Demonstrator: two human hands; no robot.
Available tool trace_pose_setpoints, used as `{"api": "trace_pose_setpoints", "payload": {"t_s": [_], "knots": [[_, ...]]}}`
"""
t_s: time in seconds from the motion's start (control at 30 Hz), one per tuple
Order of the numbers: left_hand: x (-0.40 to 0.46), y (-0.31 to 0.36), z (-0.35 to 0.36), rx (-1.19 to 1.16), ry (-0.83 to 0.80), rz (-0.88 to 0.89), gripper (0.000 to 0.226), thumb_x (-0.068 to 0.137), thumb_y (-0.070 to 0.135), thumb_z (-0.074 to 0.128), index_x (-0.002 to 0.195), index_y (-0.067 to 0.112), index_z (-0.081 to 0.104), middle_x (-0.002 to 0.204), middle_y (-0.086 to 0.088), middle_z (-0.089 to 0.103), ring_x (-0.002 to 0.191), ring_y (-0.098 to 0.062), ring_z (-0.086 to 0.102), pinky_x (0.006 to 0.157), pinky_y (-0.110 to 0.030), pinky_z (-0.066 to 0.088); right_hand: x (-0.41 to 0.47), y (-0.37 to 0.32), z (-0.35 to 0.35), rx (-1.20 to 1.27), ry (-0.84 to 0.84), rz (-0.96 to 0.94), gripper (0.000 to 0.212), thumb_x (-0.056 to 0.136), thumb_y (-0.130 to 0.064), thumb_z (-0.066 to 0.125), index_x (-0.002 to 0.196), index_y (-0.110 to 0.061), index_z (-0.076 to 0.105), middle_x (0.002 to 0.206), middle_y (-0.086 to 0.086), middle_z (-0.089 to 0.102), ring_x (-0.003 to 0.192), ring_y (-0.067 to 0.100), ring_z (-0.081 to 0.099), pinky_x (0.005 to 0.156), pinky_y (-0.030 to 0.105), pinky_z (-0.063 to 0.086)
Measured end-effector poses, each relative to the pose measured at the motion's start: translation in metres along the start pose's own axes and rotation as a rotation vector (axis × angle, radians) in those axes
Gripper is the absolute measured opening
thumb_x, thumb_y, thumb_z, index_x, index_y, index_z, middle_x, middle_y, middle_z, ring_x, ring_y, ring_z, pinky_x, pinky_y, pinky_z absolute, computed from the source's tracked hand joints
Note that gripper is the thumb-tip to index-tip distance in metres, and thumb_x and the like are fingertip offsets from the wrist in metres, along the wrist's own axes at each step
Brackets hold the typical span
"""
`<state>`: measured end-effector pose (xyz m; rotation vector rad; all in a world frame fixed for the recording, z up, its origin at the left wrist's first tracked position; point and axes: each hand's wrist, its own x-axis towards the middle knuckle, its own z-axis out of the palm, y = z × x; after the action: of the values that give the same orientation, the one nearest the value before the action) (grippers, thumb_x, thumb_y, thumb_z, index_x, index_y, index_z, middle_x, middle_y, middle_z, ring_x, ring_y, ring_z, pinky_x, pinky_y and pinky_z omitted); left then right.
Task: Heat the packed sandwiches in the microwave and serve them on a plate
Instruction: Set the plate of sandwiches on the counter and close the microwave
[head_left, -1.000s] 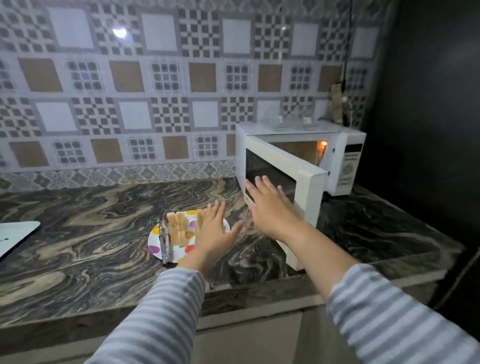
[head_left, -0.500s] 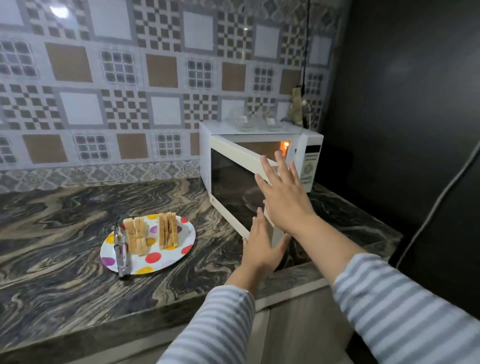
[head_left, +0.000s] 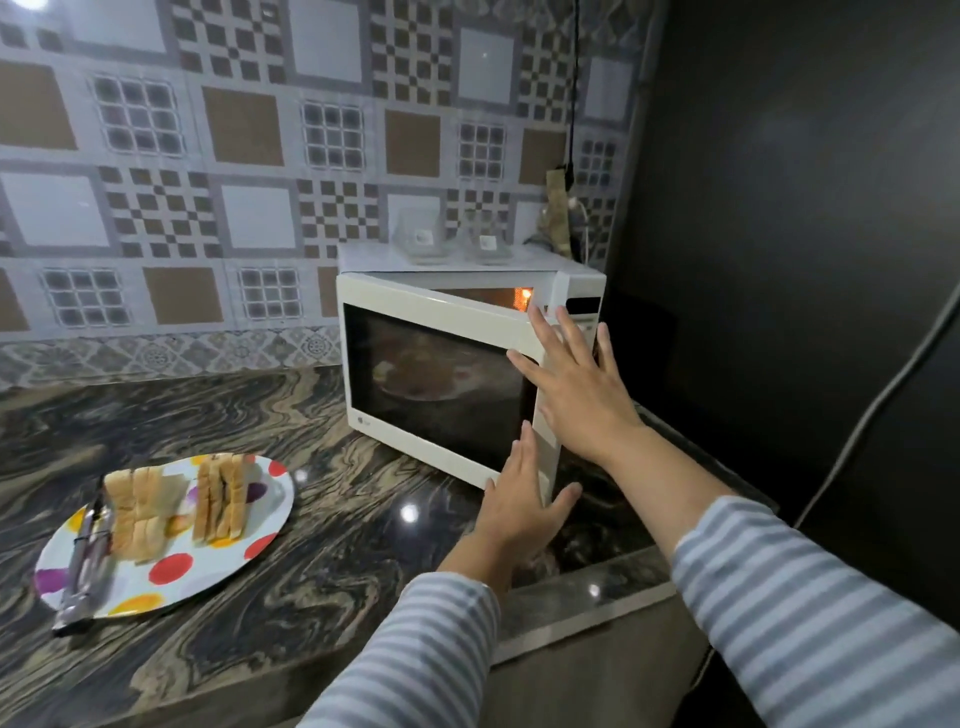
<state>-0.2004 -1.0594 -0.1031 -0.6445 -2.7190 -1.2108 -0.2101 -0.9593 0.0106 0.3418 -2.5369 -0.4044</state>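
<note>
Straight fingers (head_left: 524, 452) of the left hand (head_left: 519, 506) press flat on the lower corner of the microwave door (head_left: 436, 364); the right hand (head_left: 582, 387), higher up, pushes its outer edge, fingers spread and relaxed, grasping nothing. Nearer on the left, one spotted plate (head_left: 171, 566) rests on the counter (head_left: 322, 545), well apart from the microwave (head_left: 467, 358). It carries two stacks of sandwiches (head_left: 179, 501) and one pair of tongs (head_left: 85, 551) along its left rim. The door stands slightly ajar with the inside lamp lit. Likely risk: pushed at one edge only, the door may not latch, or the light oven could slide back. Two clear containers (head_left: 449, 239) sit on its top and could shift with a hard shove.
</note>
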Motion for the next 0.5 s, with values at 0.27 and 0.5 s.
{"api": "trace_pose_setpoints", "payload": {"t_s": [0.27, 0.5], "knots": [[0.09, 0.012, 0.05, -0.075, 0.089, -0.058, 0.096, 0.089, 0.053, 0.053, 0.15, 0.024, -0.016, 0.16, 0.01, -0.007, 0.146, -0.014, 0.014, 0.116, -0.047, 0.023, 0.046, 0.08, 0.057, 0.08, 0.01, -0.11, 0.073, 0.091, -0.01, 0.052, 0.15, -0.034, 0.015, 0.157, 0.001, -0.025, 0.143, 0.026, -0.026, 0.114, 0.061, -0.002], [0.152, -0.005, 0.075, 0.064, 0.186, -0.051, 0.096, 0.092, 0.041, 0.055, 0.146, 0.027, -0.022, 0.161, 0.005, -0.002, 0.136, -0.027, 0.037, 0.1, -0.046, 0.043, 0.092, 0.12, 0.108, 0.103, 0.074, -0.163, 0.07, 0.091, -0.021, 0.056, 0.149, -0.032, 0.018, 0.159, 0.0, -0.017, 0.145, 0.024, -0.017, 0.113, 0.06, 0.0]]}}
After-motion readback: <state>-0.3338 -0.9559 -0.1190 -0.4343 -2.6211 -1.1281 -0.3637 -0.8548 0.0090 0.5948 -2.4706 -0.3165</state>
